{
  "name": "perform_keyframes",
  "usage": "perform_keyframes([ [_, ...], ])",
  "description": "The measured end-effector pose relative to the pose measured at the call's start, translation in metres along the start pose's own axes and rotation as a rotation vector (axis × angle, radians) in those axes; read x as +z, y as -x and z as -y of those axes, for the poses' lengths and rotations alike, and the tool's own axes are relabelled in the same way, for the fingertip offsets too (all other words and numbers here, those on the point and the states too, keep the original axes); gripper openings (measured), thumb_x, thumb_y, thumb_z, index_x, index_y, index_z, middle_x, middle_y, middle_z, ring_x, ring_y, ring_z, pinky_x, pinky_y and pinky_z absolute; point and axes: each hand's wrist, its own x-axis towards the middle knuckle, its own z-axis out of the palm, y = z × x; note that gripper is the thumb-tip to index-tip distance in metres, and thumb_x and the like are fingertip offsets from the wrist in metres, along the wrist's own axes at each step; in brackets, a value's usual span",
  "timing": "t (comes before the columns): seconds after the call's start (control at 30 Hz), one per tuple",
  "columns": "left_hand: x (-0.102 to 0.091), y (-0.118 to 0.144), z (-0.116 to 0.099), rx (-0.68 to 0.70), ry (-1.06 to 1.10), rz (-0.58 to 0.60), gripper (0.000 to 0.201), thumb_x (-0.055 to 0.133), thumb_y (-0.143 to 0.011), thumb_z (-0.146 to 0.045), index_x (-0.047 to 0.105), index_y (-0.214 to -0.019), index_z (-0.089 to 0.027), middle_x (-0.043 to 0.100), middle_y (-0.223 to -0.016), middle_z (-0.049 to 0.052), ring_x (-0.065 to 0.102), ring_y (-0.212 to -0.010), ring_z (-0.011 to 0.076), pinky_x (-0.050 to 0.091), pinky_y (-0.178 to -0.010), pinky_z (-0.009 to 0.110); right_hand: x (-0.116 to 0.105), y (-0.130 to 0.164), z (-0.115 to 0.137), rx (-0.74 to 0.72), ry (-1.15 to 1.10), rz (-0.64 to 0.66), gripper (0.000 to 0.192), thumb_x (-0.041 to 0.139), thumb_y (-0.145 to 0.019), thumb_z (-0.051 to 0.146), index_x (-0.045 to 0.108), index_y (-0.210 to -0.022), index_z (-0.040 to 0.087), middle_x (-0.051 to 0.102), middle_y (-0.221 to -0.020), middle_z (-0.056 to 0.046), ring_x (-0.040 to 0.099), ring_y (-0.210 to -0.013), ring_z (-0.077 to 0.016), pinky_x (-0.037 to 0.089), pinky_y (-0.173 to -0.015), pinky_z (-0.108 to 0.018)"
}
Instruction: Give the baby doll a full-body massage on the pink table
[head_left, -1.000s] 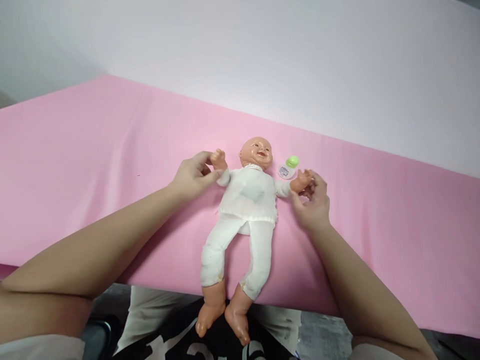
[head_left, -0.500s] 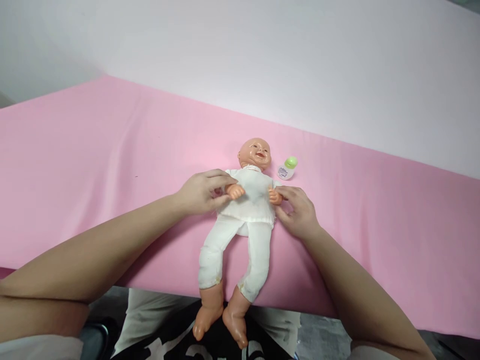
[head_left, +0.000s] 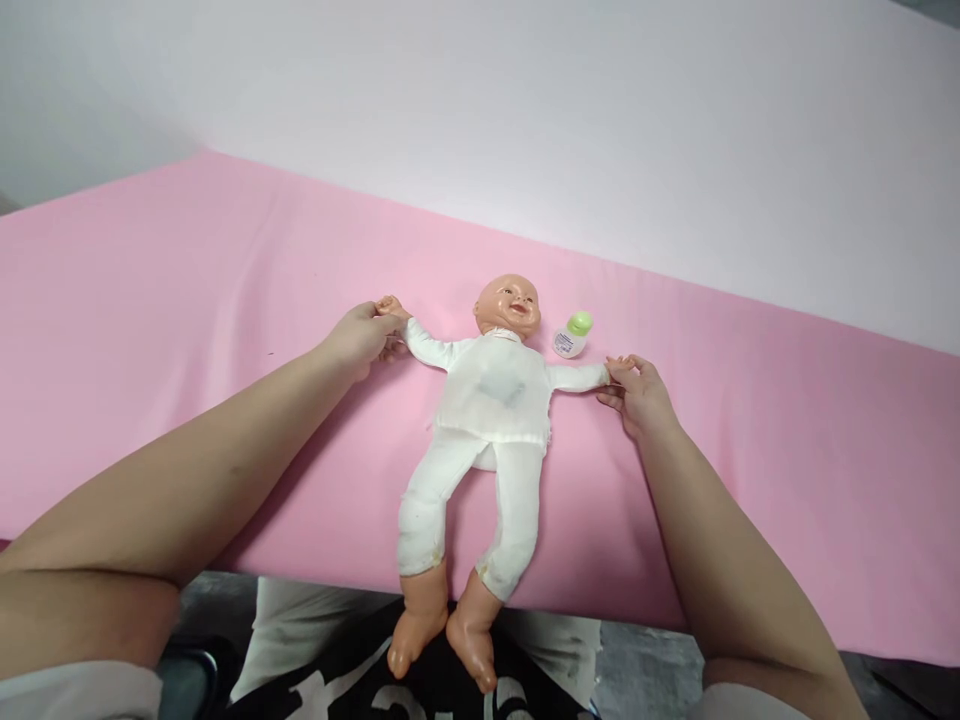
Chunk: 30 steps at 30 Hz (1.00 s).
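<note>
Head view: from where I stand, a doll lies face up on the pink cover, clothed in white, its head at twelve o'clock from its chest and its feet near six, reaching past the cover's near edge above the person's black printed clothing. Out at ten o'clock from the chest, the person's left hand pinches one of the doll's little hands between thumb and fingers; at three o'clock, the right hand pinches the other one the same way, its lower fingers curled beneath, though I can't make out every fingertip. Half a second ago both little hands were drawn in over the chest; now the doll's arms are stretched wide to either side, sleeves nearly straight. As I read it, the arm movement has gone from its folded position to its spread one, with neither grip lost. The trunk and legs have barely shifted. A small green-capped bottle rests at two o'clock, near the head and apart from both hands, where it was.
</note>
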Motion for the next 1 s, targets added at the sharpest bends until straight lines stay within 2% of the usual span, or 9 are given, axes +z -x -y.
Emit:
perform_keyframes([
  [0.2, 0.002, 0.010, -0.002, 0.110, -0.017, -0.032, 0.026, 0.073, -0.079, -0.023, 0.056, -0.098, -0.021, 0.063, -0.071, 0.000, 0.060, -0.056, 0.0153, 0.044, -0.051, 0.026, 0.004, 0.009, 0.002, -0.109, 0.018, -0.043, 0.074, 0.087, -0.081, 0.045, 0.047, -0.141, 0.030, 0.072, -0.136, -0.009, 0.077, -0.085, -0.0176, 0.072, -0.072, -0.036],
  [0.3, 0.006, 0.030, -0.005, 0.293, -0.112, -0.017, 0.030, 0.075, -0.079, -0.025, 0.059, -0.104, -0.021, 0.067, -0.080, 0.000, 0.063, -0.065, 0.0154, 0.049, -0.057, 0.027, 0.014, 0.032, 0.005, -0.331, 0.137, -0.025, 0.086, 0.083, -0.087, 0.047, 0.037, -0.157, 0.026, 0.067, -0.146, -0.018, 0.076, -0.120, -0.0283, 0.067, -0.101, -0.050],
  [0.37, 0.009, 0.050, -0.008, 0.486, -0.218, 0.020, 0.037, 0.076, -0.080, -0.030, 0.063, -0.114, -0.021, 0.073, -0.096, 0.002, 0.067, -0.073, 0.0163, 0.054, -0.065, 0.029, 0.024, 0.054, 0.009, -0.524, 0.237, 0.029, 0.082, 0.080, -0.090, 0.041, 0.039, -0.159, 0.026, 0.065, -0.150, -0.018, 0.070, -0.135, -0.0306, 0.061, -0.111, -0.052],
  [0.43, 0.014, 0.070, -0.010, 0.696, -0.377, 0.115, 0.040, 0.076, -0.083, -0.033, 0.067, -0.119, -0.021, 0.076, -0.106, 0.004, 0.068, -0.077, 0.0167, 0.056, -0.070, 0.030, 0.034, 0.075, 0.013, -0.718, 0.431, 0.087, 0.068, 0.078, -0.089, 0.032, 0.052, -0.151, 0.027, 0.070, -0.142, -0.014, 0.074, -0.125, -0.0301, 0.064, -0.106, -0.050],
  [0.5, 0.019, 0.085, -0.010, 0.922, -0.547, 0.300, 0.032, 0.075, -0.086, -0.032, 0.073, -0.116, -0.021, 0.077, -0.105, 0.005, 0.071, -0.082, 0.0182, 0.058, -0.074, 0.030, 0.044, 0.091, 0.017, -0.953, 0.619, 0.262, 0.050, 0.074, -0.087, 0.021, 0.066, -0.135, 0.028, 0.077, -0.126, -0.009, 0.077, -0.111, -0.0291, 0.066, -0.100, -0.049],
  [0.57, 0.023, 0.093, -0.008, 1.094, -0.656, 0.438, 0.027, 0.072, -0.089, -0.028, 0.076, -0.115, -0.022, 0.077, -0.107, 0.006, 0.075, -0.090, 0.0198, 0.060, -0.080, 0.031, 0.053, 0.100, 0.019, -1.135, 0.702, 0.416, 0.045, 0.066, -0.087, 0.009, 0.070, -0.128, 0.029, 0.080, -0.120, -0.006, 0.074, -0.108, -0.0290, 0.065, -0.100, -0.051],
  [0.63, 0.026, 0.094, -0.004, 1.188, -0.714, 0.474, 0.027, 0.068, -0.092, -0.025, 0.078, -0.117, -0.023, 0.078, -0.111, 0.007, 0.077, -0.096, 0.0204, 0.062, -0.083, 0.030, 0.058, 0.102, 0.019, -1.231, 0.708, 0.470, 0.049, 0.060, -0.089, 0.002, 0.070, -0.129, 0.029, 0.080, -0.122, -0.004, 0.072, -0.109, -0.0291, 0.063, -0.101, -0.053],
  [0.87, 0.028, 0.090, 0.005, 1.235, -0.734, 0.403, 0.030, 0.069, -0.091, -0.024, 0.077, -0.120, -0.024, 0.078, -0.115, 0.007, 0.078, -0.100, 0.0217, 0.064, -0.085, 0.032, 0.058, 0.098, 0.016, -1.237, 0.685, 0.444, 0.048, 0.063, -0.094, 0.006, 0.071, -0.133, 0.031, 0.080, -0.127, -0.005, 0.072, -0.115, -0.0292, 0.063, -0.104, -0.054],
  [1.0, 0.025, 0.087, 0.001, 1.015, -0.590, 0.213, 0.036, 0.073, -0.087, -0.032, 0.073, -0.122, -0.023, 0.079, -0.108, 0.006, 0.075, -0.082, 0.0194, 0.062, -0.078, 0.033, 0.045, 0.084, 0.013, -0.923, 0.548, 0.267, 0.048, 0.075, -0.092, 0.025, 0.066, -0.139, 0.030, 0.079, -0.128, -0.007, 0.077, -0.113, -0.0278, 0.065, -0.102, -0.051],
])
